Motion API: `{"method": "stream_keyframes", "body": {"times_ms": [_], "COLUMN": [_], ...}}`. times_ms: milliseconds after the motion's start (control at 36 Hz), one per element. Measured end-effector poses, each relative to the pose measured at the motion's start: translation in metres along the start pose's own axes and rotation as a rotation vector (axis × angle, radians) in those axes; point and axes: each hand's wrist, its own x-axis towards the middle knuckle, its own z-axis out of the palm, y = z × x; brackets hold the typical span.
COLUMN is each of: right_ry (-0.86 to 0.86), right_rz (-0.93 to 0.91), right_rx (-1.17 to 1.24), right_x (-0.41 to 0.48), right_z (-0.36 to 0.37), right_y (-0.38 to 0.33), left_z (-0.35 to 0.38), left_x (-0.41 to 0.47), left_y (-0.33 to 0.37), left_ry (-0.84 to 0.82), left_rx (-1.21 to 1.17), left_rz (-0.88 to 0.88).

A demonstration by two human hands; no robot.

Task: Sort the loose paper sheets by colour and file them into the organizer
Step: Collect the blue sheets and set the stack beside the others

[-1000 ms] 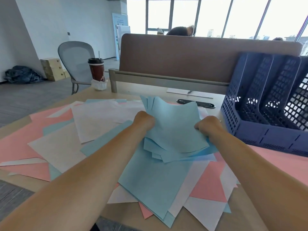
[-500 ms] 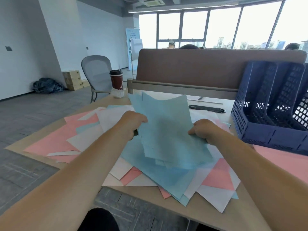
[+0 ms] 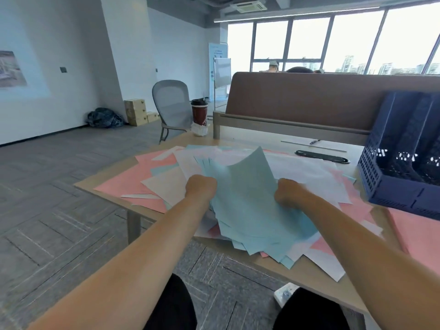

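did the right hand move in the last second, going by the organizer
Yes. The right hand, gripping the light blue sheets, has drawn left, away from the navy organizer, whose near-left corner it was almost touching.

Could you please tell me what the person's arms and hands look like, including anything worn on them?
Both forearms are bare as far as the frame shows, with no sleeves in view. The left hand and right hand are ungloved, and neither wrist shows a watch or bracelet. Rings cannot be judged: the fingers are hidden behind the blue sheets.
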Motion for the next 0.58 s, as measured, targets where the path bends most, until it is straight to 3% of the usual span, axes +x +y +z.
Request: {"method": "stream_keyframes", "body": {"times_ms": [306,583], "right_ry": [-0.034,-0.027], "right_rz": [-0.002,0.013], "right_rx": [0.033,0.035], "right_x": [0.003,0.005], "right_z": [-0.005,0.0], "right_y": [-0.002,-0.001], "left_z": [-0.002,0.002], "left_x": [0.002,-0.003], "left_y": [0.0,0.0], "left_ry": [0.044,-0.063], "left_rx": [-0.031,-0.048], "left_rz": [-0.087,0.057]}}
